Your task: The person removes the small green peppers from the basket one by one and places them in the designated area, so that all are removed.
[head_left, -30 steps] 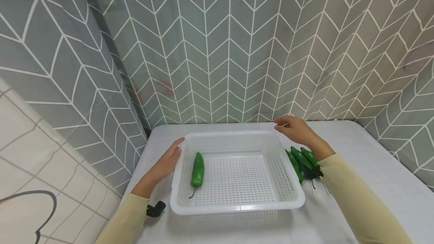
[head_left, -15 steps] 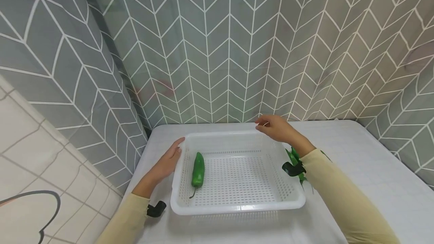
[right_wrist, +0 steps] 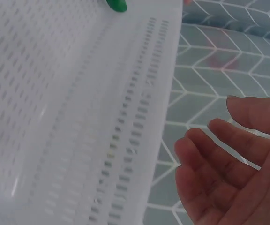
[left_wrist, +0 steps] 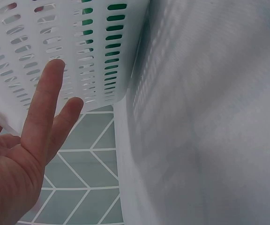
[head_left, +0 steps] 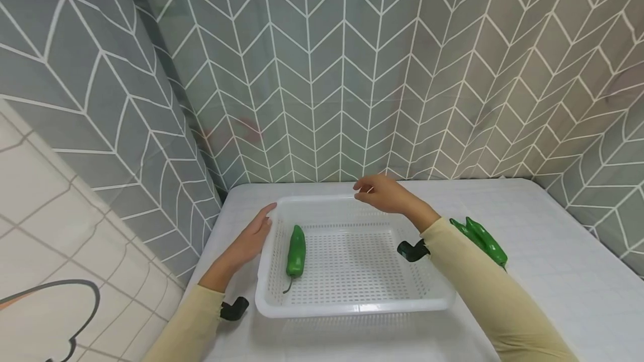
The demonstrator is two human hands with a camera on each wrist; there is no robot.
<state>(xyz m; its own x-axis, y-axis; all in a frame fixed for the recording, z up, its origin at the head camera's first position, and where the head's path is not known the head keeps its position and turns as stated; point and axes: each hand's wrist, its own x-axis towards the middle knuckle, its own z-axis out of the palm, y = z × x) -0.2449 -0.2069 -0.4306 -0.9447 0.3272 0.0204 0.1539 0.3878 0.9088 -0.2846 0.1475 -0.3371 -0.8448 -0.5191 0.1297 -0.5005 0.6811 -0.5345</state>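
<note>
A white perforated plastic basket (head_left: 352,309) sits on the white-covered table. One long green chili pepper (head_left: 297,253) lies inside, near its left wall, stem toward the front. My left hand (head_left: 250,242) rests at the left rim; in the left wrist view its straight fingers (left_wrist: 43,108) touch the outer wall. Over the far rim hovers my right hand (head_left: 387,193), fingers loosely bent and holding nothing. The right wrist view shows that hand (right_wrist: 233,164) apart from the basket wall (right_wrist: 161,108). More green chili peppers (head_left: 485,242) lie right of the basket, partly hidden by the right sleeve.
A grey curtain (head_left: 327,71) with white chevron lines hangs behind the table, and a similar one stands at each side. White tile-patterned cloth (head_left: 75,228) covers the left. Black devices (head_left: 234,309) are worn at both wrists.
My right hand has moved left along the basket's far rim, from the right back corner toward the middle. The left hand, the basket and the pepper inside stay in place.
</note>
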